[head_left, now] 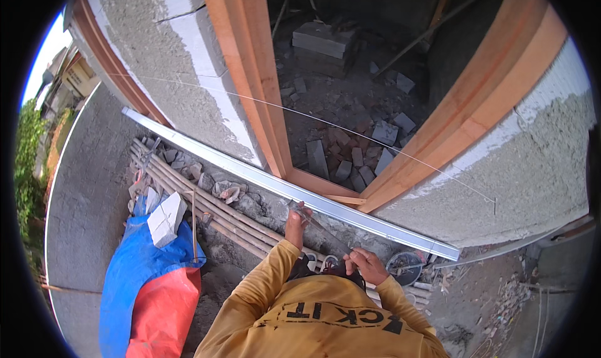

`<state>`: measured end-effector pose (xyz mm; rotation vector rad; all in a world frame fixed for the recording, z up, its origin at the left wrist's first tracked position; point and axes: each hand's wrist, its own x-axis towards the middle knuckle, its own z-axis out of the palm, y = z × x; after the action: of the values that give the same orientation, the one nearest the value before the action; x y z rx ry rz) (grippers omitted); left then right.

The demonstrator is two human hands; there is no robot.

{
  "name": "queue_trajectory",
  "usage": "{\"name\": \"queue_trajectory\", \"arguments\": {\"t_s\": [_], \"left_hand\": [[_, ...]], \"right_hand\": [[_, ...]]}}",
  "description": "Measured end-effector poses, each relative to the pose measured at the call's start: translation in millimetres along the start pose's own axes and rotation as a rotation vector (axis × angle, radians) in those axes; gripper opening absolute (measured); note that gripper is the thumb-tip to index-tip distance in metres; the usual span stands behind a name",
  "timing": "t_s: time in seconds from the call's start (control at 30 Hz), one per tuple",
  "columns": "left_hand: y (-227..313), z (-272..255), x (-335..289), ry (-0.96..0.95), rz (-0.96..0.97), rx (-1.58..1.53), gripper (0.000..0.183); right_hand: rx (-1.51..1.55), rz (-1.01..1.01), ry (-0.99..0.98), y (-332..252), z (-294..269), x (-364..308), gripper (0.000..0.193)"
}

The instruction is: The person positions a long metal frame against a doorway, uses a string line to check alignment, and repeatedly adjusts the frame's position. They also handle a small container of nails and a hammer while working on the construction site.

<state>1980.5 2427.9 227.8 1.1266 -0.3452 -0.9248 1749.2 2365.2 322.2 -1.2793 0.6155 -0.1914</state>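
My left hand is closed at one end of a long, narrow, dark grey bar-like tool; its exact kind is not clear. My right hand grips the tool's other end, nearer my body. The tool slants down from left to right in front of my chest. Just beyond it runs a long silvery metal straightedge, lying along the foot of the wall and across the doorway.
An orange-brown wooden door frame opens onto rubble and blocks. Taut string crosses the doorway. Bamboo poles, a white block on blue-and-red tarpaulin, and a dark bucket lie around me.
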Motion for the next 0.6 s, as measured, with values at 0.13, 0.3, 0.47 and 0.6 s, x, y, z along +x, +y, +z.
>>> {"name": "queue_trajectory", "arguments": {"t_s": [0.13,0.3,0.47,0.6], "left_hand": [[20.3,-2.7,-3.5,0.403,-0.032,-0.064,0.056],[39.9,-86.7,-18.9,0.784,0.000,-0.176,0.031],[80.4,-180.3,-15.4,1.053,0.113,-0.180,0.024],[114.1,-286.8,-1.7,1.170,0.187,-0.370,0.024]], "right_hand": [[-0.247,0.053,-0.173,15.3,10.9,58.1,0.031],[-0.690,-0.126,-0.161,5.2,59.3,115.5,0.030],[-0.726,-0.010,-0.204,7.7,94.6,202.9,0.037],[-0.710,0.052,-0.285,24.2,150.7,304.7,0.038]]}}
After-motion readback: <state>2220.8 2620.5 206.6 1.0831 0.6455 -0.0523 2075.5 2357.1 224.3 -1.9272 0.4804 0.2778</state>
